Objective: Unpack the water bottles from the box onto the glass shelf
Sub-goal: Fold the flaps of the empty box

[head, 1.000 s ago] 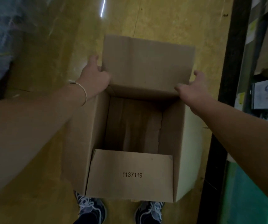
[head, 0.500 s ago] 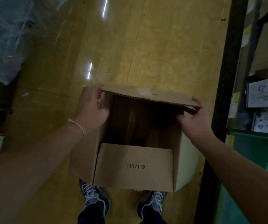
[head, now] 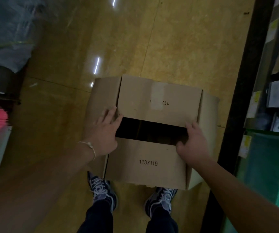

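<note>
- Box stood on the floor, its flaps nearly meeting over a dark gap.
- Left hand lay spread flat at the gap's left end.
- Right hand rested at the gap's right end; its grip could not be told.

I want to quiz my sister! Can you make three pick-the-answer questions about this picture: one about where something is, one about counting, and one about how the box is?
1. Where is the number 1137119?
A. on the near flap
B. on a wall
C. on a bottle

2. How many shoes show?
A. one
B. two
C. four

3. How is the top of the box?
A. wide open
B. taped shut
C. flaps folded in, with a dark gap

Answers:
1 A: the digits are printed on the flap nearest the shoes.
2 B: the shoes are side by side below the box.
3 C: a black slot lies between two flaps, with the left hand and right hand at its ends.
</note>
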